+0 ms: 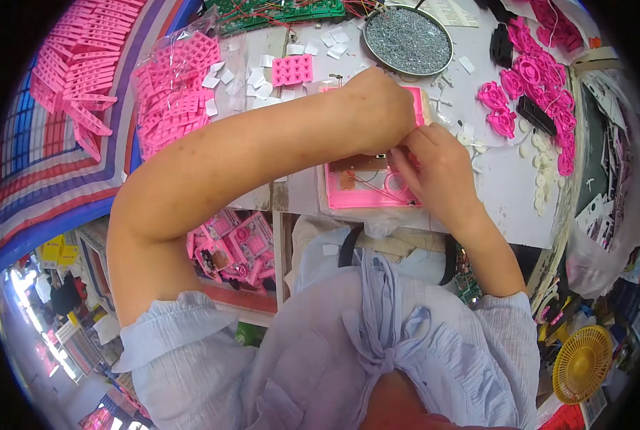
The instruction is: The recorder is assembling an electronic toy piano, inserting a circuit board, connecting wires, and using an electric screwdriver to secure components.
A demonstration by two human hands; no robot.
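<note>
A shallow pink plastic case (341,199) lies on the table in front of me, with a brown circuit board (366,163) and thin wires inside it. Over its far part is my left hand (379,109), closed like a fist. Its fingertips are hidden behind the back of the hand, so what it holds does not show. My right hand (440,168) comes in at the case's right side, fingers bent and drawn together close to the left hand. Anything between those fingers is too hidden to name. My left forearm covers part of the case.
Beyond the case stands a round dish (409,73) of small screws. A pink button pad (292,70) and white pieces (263,89) lie to its left, near a clear bag of pink parts (173,93). Pink round parts (526,70) and white discs (541,175) are at right.
</note>
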